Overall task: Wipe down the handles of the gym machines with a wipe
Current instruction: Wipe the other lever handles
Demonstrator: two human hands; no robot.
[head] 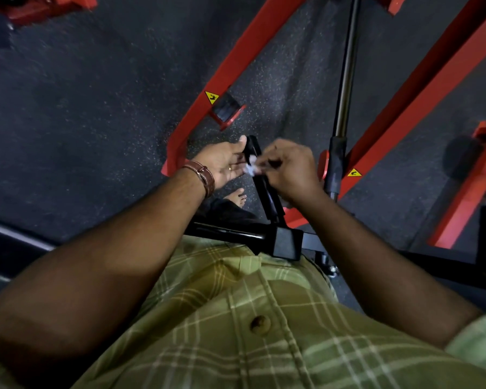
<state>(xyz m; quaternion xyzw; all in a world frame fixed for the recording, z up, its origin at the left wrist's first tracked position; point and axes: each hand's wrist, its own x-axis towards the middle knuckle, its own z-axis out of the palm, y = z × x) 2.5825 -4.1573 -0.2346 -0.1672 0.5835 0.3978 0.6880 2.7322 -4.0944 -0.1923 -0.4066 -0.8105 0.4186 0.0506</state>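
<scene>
Left hand: the left hand (224, 163) is spread, palm up and fingers straight, its fingertips against the far end of the handle; a brown strap sits on the wrist.
Right hand: the right hand (289, 169) is curled, pinching the wipe between thumb and fingers.
Wipe: the wipe (251, 167), a small white crumpled piece, lies between the two hands, touching the handle at the right hand's fingertips.
Handle: the handle (260, 175), a black bar, runs from under the right hand back toward the body, where it joins a black bracket (286, 242).
Beyond the hands: red frame (230, 66) beams slant over the dark speckled floor (96, 108); a grey rod (347, 68) stands just right of the right hand.
Containers: I cannot make out any.
Below the left hand: a bare foot (238, 195).
</scene>
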